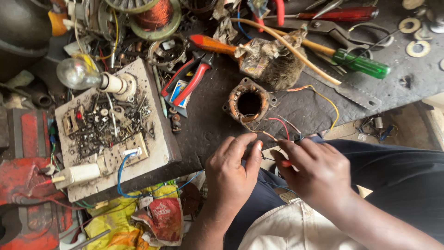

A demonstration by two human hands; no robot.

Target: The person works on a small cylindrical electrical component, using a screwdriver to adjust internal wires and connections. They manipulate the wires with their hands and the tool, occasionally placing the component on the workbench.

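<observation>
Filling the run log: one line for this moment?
left hand pinching thin wires | right hand gripping same wires | motor stator on bench, wires attached

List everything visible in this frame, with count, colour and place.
motor stator: one, rusty brown, bench centre.
thin wires: several, red, yellow and dark, from stator to hands.
pliers: one, red handles, left of stator.
green-handled screwdriver: one, upper right.
light bulb: one, clear, on test board.
test board: one, grey, left, strewn with screws.
copper coil: one, top.
left hand: pinching wires.
right hand: pinching wires.
</observation>
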